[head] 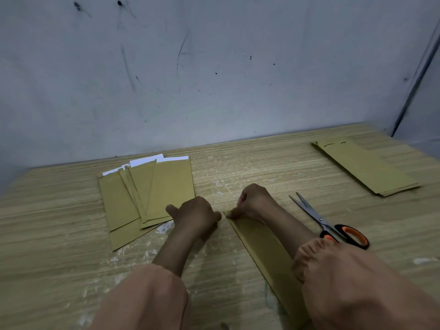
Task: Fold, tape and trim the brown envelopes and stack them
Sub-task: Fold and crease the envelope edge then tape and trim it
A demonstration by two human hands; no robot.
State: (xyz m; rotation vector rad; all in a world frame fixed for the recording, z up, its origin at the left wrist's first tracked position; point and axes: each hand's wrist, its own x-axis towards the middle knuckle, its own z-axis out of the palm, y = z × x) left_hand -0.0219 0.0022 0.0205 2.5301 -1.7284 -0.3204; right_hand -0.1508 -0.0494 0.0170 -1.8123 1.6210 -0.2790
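Observation:
One brown envelope lies lengthwise in front of me, partly under my right forearm. My right hand pinches its far end between fingers and thumb. My left hand is fisted on the table just left of that end; whether it holds anything is hidden. A loose fan of several brown envelopes with white strips at their far ends lies to the left. A neat stack of brown envelopes sits at the far right. Scissors with orange-and-black handles lie shut to the right of my right arm.
The wooden table has pale scuffed patches near the middle. A grey marked wall rises right behind the table's far edge. A corner post stands at the far right.

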